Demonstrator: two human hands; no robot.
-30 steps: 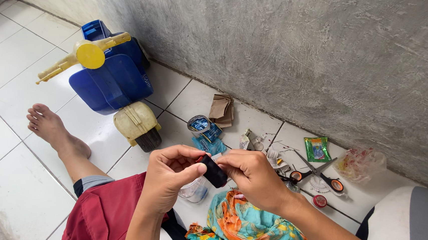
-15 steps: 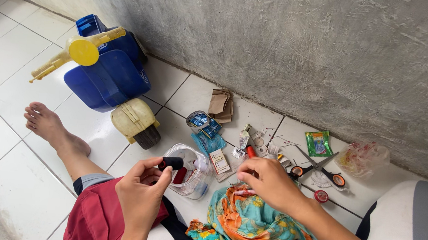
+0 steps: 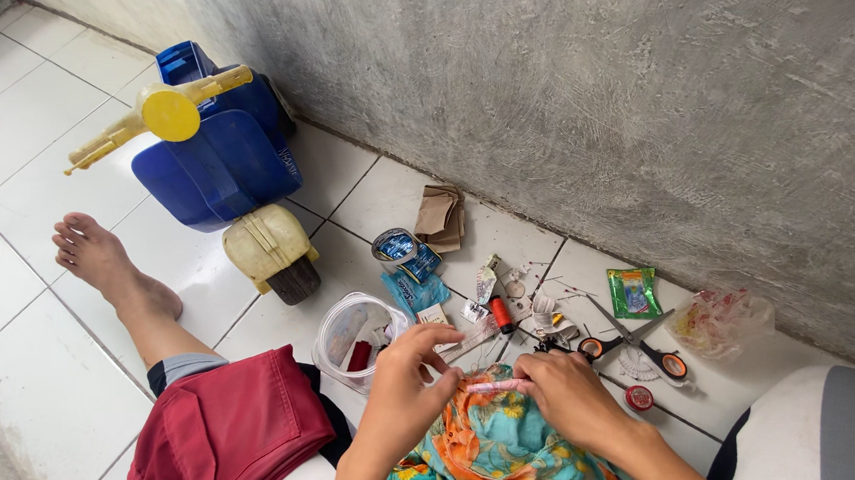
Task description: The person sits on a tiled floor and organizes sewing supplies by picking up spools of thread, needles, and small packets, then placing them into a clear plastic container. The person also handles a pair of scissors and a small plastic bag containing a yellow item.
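Note:
A floral cloth in teal and orange lies bunched on my lap. My left hand and my right hand meet over its top edge. Both pinch a narrow pink strip stretched between their fingertips. I cannot tell whether the strip is part of the cloth. A clear plastic tub with red items inside stands on the tile just left of my left hand.
Sewing clutter lies on the white tiles by the grey wall: orange-handled scissors, a red thread spool, a green packet, a plastic bag, a brown folded piece. A blue and yellow toy scooter stands left, above my bare foot.
One second ago both hands held a small black object. My left hand then carried it over the clear tub. Now the object is out of sight and both hands grip the pink strip.

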